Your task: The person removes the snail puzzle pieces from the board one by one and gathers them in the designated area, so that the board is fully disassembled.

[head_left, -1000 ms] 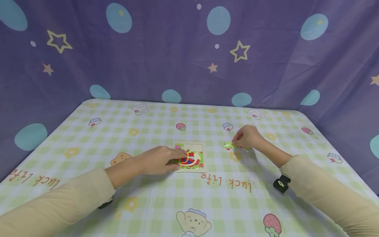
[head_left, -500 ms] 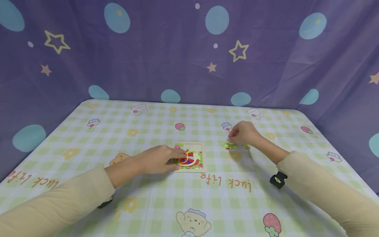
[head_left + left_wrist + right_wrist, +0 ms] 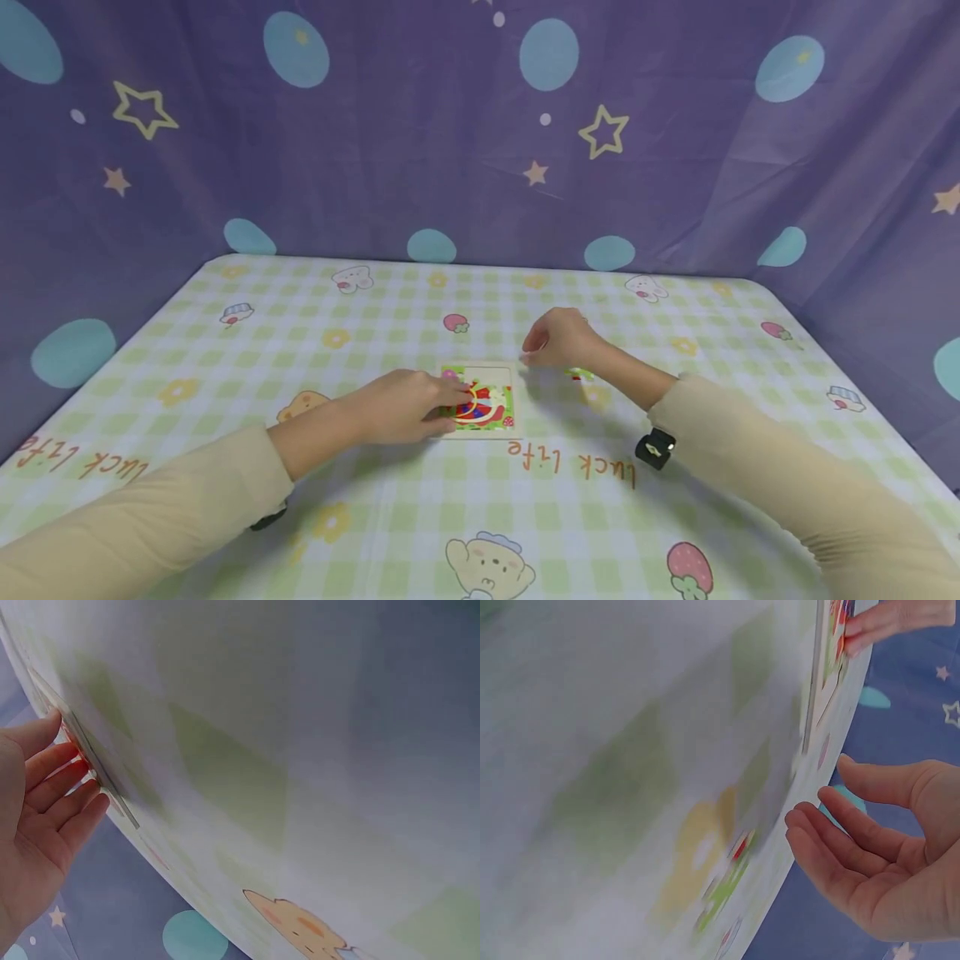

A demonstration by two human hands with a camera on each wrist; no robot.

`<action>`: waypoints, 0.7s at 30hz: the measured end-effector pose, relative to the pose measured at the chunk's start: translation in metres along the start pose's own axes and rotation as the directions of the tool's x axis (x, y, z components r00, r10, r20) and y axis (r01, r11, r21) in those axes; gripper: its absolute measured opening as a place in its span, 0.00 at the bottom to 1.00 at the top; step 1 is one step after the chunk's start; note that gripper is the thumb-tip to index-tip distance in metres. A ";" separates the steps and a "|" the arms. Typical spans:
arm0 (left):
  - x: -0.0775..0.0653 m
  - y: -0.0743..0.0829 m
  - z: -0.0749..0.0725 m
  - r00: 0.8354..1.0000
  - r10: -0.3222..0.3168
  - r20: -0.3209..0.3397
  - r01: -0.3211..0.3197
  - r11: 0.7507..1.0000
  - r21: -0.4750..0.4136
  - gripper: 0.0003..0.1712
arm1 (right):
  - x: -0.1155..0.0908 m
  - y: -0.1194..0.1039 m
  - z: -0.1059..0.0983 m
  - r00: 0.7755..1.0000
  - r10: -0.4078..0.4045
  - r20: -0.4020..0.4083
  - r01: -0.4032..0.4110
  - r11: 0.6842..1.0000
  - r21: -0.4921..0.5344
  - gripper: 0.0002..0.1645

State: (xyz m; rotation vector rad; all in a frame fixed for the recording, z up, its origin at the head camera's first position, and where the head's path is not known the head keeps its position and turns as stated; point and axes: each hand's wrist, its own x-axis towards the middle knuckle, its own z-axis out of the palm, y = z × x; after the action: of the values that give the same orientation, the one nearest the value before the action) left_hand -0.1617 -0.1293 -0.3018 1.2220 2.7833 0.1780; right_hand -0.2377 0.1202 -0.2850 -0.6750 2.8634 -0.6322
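Note:
A small wooden jigsaw puzzle in a pale frame (image 3: 480,434) lies mid-table, its red, blue and green picture (image 3: 491,407) partly under my left hand (image 3: 401,404). In the left wrist view that hand's fingertips (image 3: 88,769) rest on the puzzle, fingers loosely extended. A bare strip of backing (image 3: 486,373) shows along the puzzle's far side. My right hand (image 3: 566,337) is over the table just right of the frame. In the right wrist view its fingers (image 3: 840,847) are relaxed, with nothing between them and the thumb. Below this hand lies a green puzzle piece (image 3: 724,889) with a red patch.
A checked tablecloth (image 3: 420,500) with printed cartoon figures and lettering covers the table. Behind it hangs a purple curtain (image 3: 450,150) with stars and blue ovals. A black wrist device (image 3: 656,448) sits under the right sleeve.
My right hand has left the loose green pieces and moved left to the frame's right side. The pieces have stayed on the cloth. My left hand has stayed on the puzzle.

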 end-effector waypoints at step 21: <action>0.000 0.000 0.000 0.999 0.025 -0.025 -0.025 1.000 -0.006 0.23 | 0.028 -0.053 0.034 0.984 -0.092 0.152 0.091 0.996 0.017 0.06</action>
State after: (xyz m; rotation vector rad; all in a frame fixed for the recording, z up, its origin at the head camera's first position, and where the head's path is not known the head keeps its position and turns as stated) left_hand -0.1616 -0.1299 -0.3020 1.2619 2.7871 0.2052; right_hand -0.2345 0.0516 -0.2936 -0.8199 2.6995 -0.5799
